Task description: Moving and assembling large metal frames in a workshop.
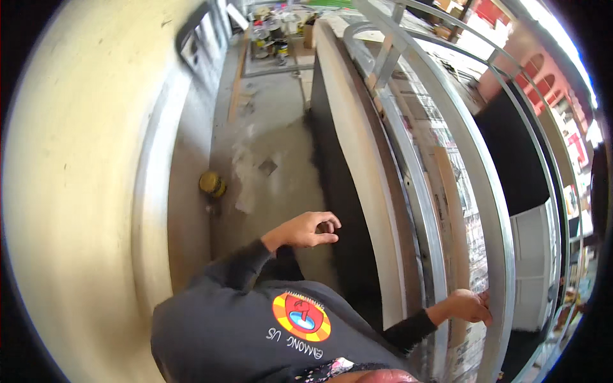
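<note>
In the middle of the view my left hand (310,230) hangs in the air with its fingers curved and the thumb apart from them. Nothing shows between them. Beside its fingertips stands the dark side of a long upright panel (348,217) with a pale top edge. My right hand (466,306) reaches over to the right, its fingers bent round the edge of a silvery metal frame (500,255). Some of those fingers are hidden at the bar. A second metal rail (424,210) runs between the panel and the outer bar.
At the left rises a cream wall (76,191). A yellow-lidded can (212,184) stands by its foot on the stained concrete floor (274,137). Several cans and pots (271,38) crowd the far end. A wooden strip (450,217) lies inside the frame; black and white panels (514,153) stand beyond.
</note>
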{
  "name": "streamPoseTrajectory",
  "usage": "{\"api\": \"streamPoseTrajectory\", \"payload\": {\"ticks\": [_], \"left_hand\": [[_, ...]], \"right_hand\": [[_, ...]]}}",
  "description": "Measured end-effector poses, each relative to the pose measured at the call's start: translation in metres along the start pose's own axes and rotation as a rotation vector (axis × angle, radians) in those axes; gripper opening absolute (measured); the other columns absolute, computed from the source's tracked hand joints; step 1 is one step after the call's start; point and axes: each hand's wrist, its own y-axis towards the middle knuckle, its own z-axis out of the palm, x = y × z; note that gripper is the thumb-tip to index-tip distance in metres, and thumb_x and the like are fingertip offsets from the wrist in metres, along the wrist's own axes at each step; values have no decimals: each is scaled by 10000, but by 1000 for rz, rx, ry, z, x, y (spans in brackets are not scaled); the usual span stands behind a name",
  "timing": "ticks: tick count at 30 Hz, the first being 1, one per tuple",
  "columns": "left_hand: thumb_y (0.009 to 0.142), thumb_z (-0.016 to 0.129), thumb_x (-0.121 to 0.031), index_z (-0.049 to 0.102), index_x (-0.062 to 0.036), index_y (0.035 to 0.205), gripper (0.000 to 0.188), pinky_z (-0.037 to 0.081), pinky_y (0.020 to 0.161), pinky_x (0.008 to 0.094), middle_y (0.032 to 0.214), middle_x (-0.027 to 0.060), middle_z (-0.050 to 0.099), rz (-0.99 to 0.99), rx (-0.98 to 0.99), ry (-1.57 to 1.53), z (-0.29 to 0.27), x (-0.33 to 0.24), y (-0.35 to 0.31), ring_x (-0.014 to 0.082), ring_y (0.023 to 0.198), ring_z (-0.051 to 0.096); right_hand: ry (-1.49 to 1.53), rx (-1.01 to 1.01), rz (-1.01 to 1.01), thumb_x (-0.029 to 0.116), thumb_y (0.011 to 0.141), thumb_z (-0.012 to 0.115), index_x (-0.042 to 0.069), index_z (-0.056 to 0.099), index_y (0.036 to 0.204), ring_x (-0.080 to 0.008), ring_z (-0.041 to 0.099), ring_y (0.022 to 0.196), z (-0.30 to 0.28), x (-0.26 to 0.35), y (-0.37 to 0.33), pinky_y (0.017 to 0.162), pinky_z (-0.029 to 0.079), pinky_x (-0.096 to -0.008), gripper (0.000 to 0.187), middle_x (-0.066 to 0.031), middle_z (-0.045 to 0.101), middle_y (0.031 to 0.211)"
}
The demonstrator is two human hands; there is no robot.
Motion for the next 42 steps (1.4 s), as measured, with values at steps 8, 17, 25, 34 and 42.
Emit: {"api": "streamPoseTrajectory", "payload": {"ticks": [8,17,25,34,42], "left_hand": [[875,657,-106,554,-19,1106,267,476,833,273,918,34,605,-109,-126,-39,-152,20,15,115,885,588],[813,706,-86,551,-42,1170,391,462,903,307,992,67,602,227,-110,7,-213,-12,149,158,976,588],[874,629,-79,327,-4,1363,580,362,992,318,1183,82,482,623,-170,-178,-241,-45,307,175,1095,485],[947,587,-228,159,73,1453,728,350,1037,318,1370,173,416,406,-391,-370,-309,-80,431,219,1195,464],[927,574,-51,222,114,1424,631,374,1004,290,1368,179,432,538,-394,-333,-300,-64,474,194,1221,448]], "right_hand": [[-448,-143,-16,508,933,467,-196,459,1078,-317,648,883,1,6,6,747,529,-428,719,-208,659,929],[397,-420,165,581,969,278,-54,384,1339,-289,583,1077,20,-1,24,920,468,-406,742,-146,543,1278],[136,-562,40,447,997,317,-48,374,1311,-305,514,1165,14,21,29,983,434,-441,589,-208,447,1356],[-230,-667,252,386,993,339,-56,326,1308,-388,585,1019,-9,14,35,891,471,-524,543,-284,530,1235],[-284,-674,256,396,994,303,-7,344,1285,-374,564,1096,6,40,15,946,450,-494,499,-275,547,1199]]}}
